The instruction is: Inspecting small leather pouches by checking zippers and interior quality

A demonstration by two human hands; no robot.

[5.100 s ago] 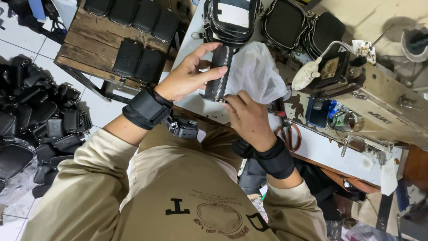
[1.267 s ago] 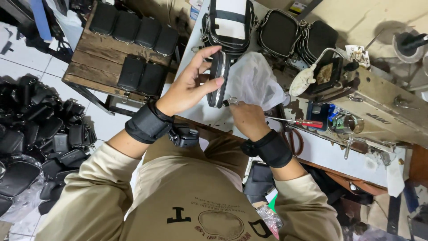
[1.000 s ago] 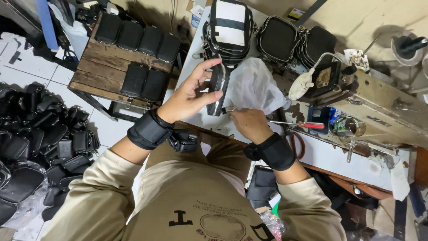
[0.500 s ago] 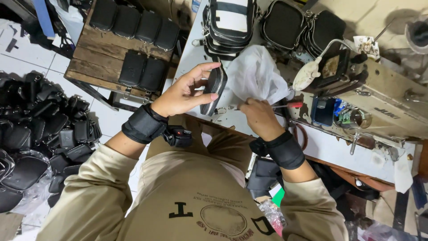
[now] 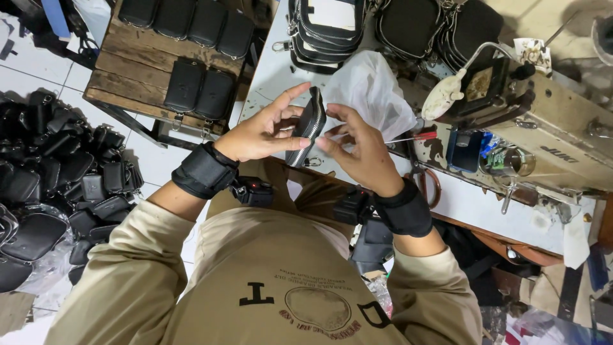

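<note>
My left hand [image 5: 258, 133] holds a small black zipped pouch [image 5: 308, 124] upright on its edge, thumb below and fingers spread behind it. From the other side my right hand [image 5: 361, 150] pinches the pouch's zipper edge with its fingertips. A small metal ring hangs from the pouch's lower end. Both wrists wear black bands. Just behind the hands a white plastic bag [image 5: 370, 89] lies on the white worktable [image 5: 268, 70]. A thin tool with a red handle [image 5: 418, 136] pokes out past my right hand; I cannot tell whether the hand holds it.
A sewing machine [image 5: 543, 134] with a lamp stands at the right. Larger black bags [image 5: 325, 25] crowd the table's far side. A wooden bench [image 5: 128, 76] at the left carries several black pouches. More pouches are heaped on the tiled floor [image 5: 57, 185].
My right hand has risen from the table edge to the pouch and now pinches its zipper edge. The left hand has turned the pouch more upright.
</note>
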